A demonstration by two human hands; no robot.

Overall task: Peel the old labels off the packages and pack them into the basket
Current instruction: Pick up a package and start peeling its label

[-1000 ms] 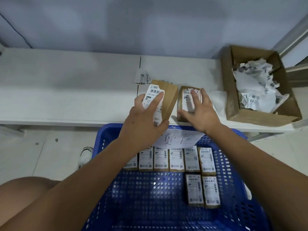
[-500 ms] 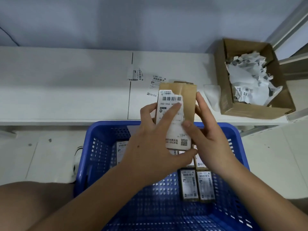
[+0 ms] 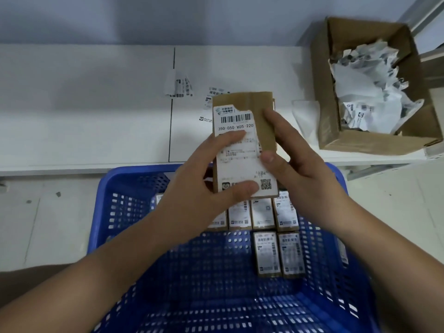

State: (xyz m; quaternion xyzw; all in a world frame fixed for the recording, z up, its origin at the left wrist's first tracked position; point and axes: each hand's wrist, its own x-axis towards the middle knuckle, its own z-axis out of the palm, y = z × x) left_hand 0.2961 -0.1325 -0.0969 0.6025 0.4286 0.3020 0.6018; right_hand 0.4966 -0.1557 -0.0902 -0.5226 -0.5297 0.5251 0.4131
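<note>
Both hands clamp one brown package point(image 3: 262, 121) at frame centre, above the blue basket point(image 3: 125, 188): left hand point(image 3: 204, 188) pinches it, right hand point(image 3: 295, 164) thumb sits on the label point(image 3: 237, 159) edge. Peel step seems in hand; next move calls for lifting that edge cleanly, then packing beside the packed row point(image 3: 262, 213).

One brown cardboard package with a white printed label point(image 3: 242, 140) is held up, with two hands on it, the left hand point(image 3: 204, 188) and the right hand point(image 3: 298, 164). One blue perforated plastic basket point(image 3: 134, 188) holds at least six small brown label-faced packages: four visible in the farther row point(image 3: 263, 213), though a hand may hide more, and two in the nearer row point(image 3: 280, 253). On the white shelf point(image 3: 84, 104) stands one open brown cardboard box point(image 3: 365, 140) of crumpled peeled labels, too tangled to count, and about three loose label scraps point(image 3: 179, 86) lie on the shelf.
</note>
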